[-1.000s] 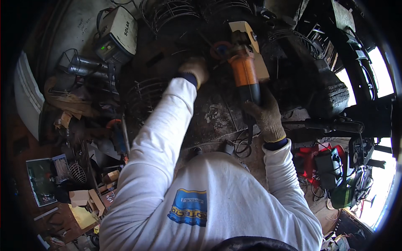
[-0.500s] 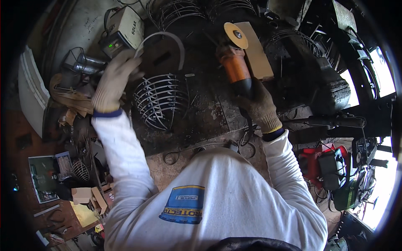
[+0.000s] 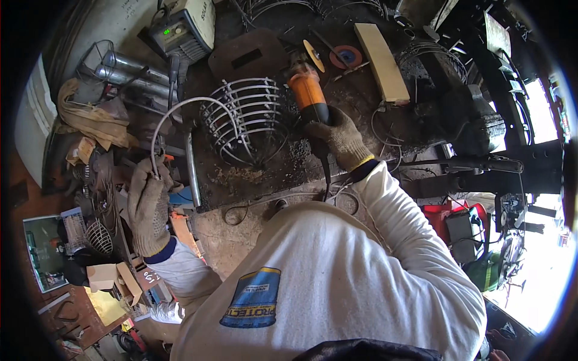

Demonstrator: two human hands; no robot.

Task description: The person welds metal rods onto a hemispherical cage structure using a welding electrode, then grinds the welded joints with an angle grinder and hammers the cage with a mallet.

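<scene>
Gloved, my left hand (image 3: 149, 207) grips one end of a thin curved metal strip (image 3: 179, 103) at the bench's left edge. The strip arcs up and right, its far end overlapping a rounded wire cage (image 3: 277, 110) in this view; whether they touch I cannot tell. That cage of bent metal bars lies on the dark workbench (image 3: 295, 171). My right hand (image 3: 342, 141), also gloved, is wrapped round the black handle of an orange angle grinder (image 3: 308, 90), just right of the cage. Its yellowish disc (image 3: 313, 56) stands nearly edge-on at the far end.
Beyond the cage lies a brown plate with a slot (image 3: 271, 48), near a boxy welding machine (image 3: 183, 30). A red disc (image 3: 355, 57) and a wooden board (image 3: 382, 63) lie right of the grinder. A metal tube (image 3: 192, 171) edges the bench's left; cables trail along its front.
My left hand has come back toward me with the curved strip, from beyond the cage to the bench's left edge. The grinder has moved left toward the cage, its disc turning edge-on.
</scene>
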